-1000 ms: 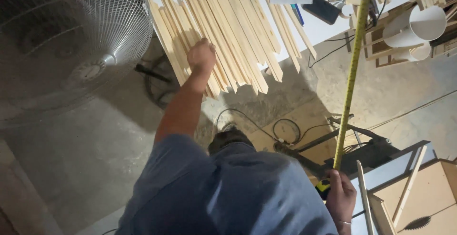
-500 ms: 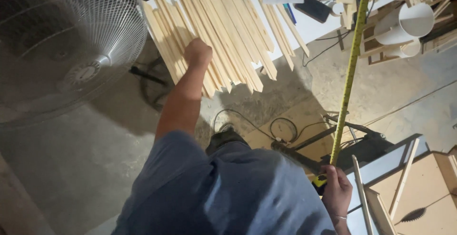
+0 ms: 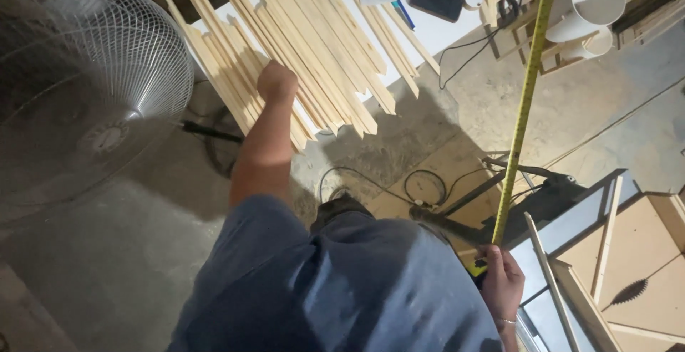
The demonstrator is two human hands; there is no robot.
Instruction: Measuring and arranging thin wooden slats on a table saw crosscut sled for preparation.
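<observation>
Our left hand [image 3: 277,82] grips wooden strips [image 3: 314,52] upper centre; our right hand [image 3: 503,281] pinches the yellow tape measure [image 3: 524,109] lower right.

The left arm reaches forward, nearly straight, its left hand [image 3: 277,82] curled into a loose fist at the near ends of the wooden strips [image 3: 314,45]. The right hand [image 3: 503,284] hangs low, well right of the strips, fingers closed.
</observation>
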